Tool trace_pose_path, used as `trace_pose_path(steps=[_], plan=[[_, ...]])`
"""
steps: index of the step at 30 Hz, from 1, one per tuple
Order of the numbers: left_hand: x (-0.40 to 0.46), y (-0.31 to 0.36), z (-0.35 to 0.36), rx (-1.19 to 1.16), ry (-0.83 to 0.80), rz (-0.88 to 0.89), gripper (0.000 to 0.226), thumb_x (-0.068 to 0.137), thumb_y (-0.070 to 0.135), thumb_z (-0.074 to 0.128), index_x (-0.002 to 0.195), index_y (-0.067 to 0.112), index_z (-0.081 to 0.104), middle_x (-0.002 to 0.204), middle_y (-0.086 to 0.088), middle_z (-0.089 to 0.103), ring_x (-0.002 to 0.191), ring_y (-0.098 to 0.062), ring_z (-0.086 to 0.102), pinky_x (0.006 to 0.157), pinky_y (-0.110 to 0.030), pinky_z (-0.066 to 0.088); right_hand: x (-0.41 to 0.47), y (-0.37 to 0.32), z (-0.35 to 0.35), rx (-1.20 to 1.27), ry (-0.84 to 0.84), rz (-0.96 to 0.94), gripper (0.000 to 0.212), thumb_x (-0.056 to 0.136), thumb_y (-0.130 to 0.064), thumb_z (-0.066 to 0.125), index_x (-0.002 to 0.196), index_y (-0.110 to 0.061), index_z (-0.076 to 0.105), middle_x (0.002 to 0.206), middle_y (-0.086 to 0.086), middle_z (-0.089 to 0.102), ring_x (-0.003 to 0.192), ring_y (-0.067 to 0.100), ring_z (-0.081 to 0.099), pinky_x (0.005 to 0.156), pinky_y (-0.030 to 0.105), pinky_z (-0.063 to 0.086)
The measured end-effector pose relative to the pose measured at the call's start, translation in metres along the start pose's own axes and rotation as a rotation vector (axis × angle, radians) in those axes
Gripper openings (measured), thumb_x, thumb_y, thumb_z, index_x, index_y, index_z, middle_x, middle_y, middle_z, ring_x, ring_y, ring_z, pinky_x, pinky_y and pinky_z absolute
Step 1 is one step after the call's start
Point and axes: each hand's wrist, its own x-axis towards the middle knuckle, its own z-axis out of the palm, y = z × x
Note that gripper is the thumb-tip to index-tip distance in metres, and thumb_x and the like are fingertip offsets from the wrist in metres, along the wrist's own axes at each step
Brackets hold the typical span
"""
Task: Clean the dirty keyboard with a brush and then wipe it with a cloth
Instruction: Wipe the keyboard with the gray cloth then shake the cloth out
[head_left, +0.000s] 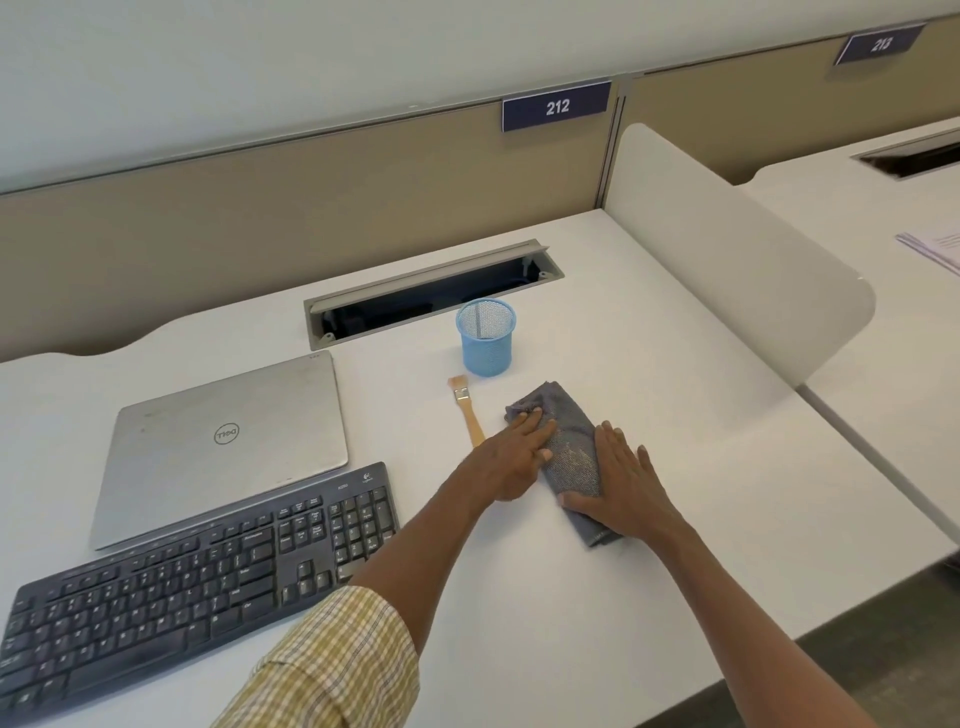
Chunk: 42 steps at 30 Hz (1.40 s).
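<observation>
A folded grey cloth (571, 447) lies on the white desk (649, 519), right of centre. My left hand (511, 460) rests flat on its left edge with straight fingers. My right hand (621, 491) lies flat on its right and near part, thumb across the cloth. A small wooden-handled brush (467, 410) lies just left of the cloth, bristles pointing away from me. The black keyboard (197, 582) sits at the lower left, apart from both hands; my left forearm passes over its right end.
A closed silver laptop (218, 441) lies behind the keyboard. A blue mesh pen cup (487, 338) stands behind the brush, in front of an open cable tray (431, 296). A white divider panel (727, 260) bounds the desk on the right.
</observation>
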Motion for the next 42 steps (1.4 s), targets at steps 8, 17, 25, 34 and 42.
trace_pose_path(steps=[8, 17, 25, 34, 42], plan=[[-0.033, -0.012, -0.003, -0.334, 0.407, -0.080, 0.042, 0.108, 0.022, 0.041, 0.150, 0.016, 0.045, 0.143, -0.009, 0.058, 0.126, -0.033, 0.055, 0.099, -0.037, 0.043, 0.008, -0.029, -0.009, 0.186, 0.447, -0.059, 0.074, 0.084, -0.047, 0.070, 0.139, -0.004, 0.046, 0.147, 0.015, 0.043, 0.138, 0.030, 0.036, 0.113, 0.044, 0.034], [-0.076, -0.059, -0.010, -0.163, 0.446, -0.257, 0.056, 0.110, 0.022, 0.035, 0.160, 0.006, 0.016, 0.170, -0.009, 0.009, 0.157, -0.024, 0.004, 0.126, -0.040, 0.009, 0.036, -0.104, 0.001, 0.224, 0.454, -0.191, 0.013, 0.083, -0.013, 0.065, 0.085, -0.001, 0.070, 0.084, 0.013, 0.064, 0.082, 0.033, 0.063, 0.070, 0.039, 0.052], [-0.112, -0.084, -0.016, -0.112, 0.420, -0.327, 0.059, 0.111, 0.023, 0.033, 0.161, 0.007, 0.007, 0.170, -0.008, -0.001, 0.157, -0.021, -0.004, 0.127, -0.038, 0.004, 0.052, -0.142, 0.029, 0.038, 0.300, -0.032, 0.038, 0.100, -0.039, 0.048, 0.103, -0.003, 0.061, 0.109, 0.017, 0.060, 0.108, 0.032, 0.054, 0.087, 0.038, 0.038], [-0.128, -0.098, -0.025, -0.123, 0.431, -0.344, 0.060, 0.111, 0.025, 0.033, 0.162, 0.008, 0.006, 0.170, -0.005, -0.003, 0.157, -0.018, -0.006, 0.127, -0.037, 0.005, 0.068, -0.149, 0.038, 0.079, 0.363, 0.025, 0.025, 0.069, -0.007, 0.080, 0.068, -0.003, 0.055, 0.070, 0.019, 0.056, 0.063, 0.035, 0.058, 0.056, 0.035, 0.047], [-0.125, -0.100, -0.034, -0.115, 0.450, -0.336, 0.059, 0.111, 0.025, 0.032, 0.162, 0.007, 0.007, 0.170, -0.006, -0.002, 0.157, -0.018, -0.005, 0.128, -0.037, 0.006, 0.084, -0.153, 0.028, 0.298, 0.364, 0.126, 0.008, 0.086, -0.009, 0.057, 0.089, -0.003, 0.062, 0.092, 0.014, 0.067, 0.090, 0.033, 0.063, 0.072, 0.038, 0.046]])
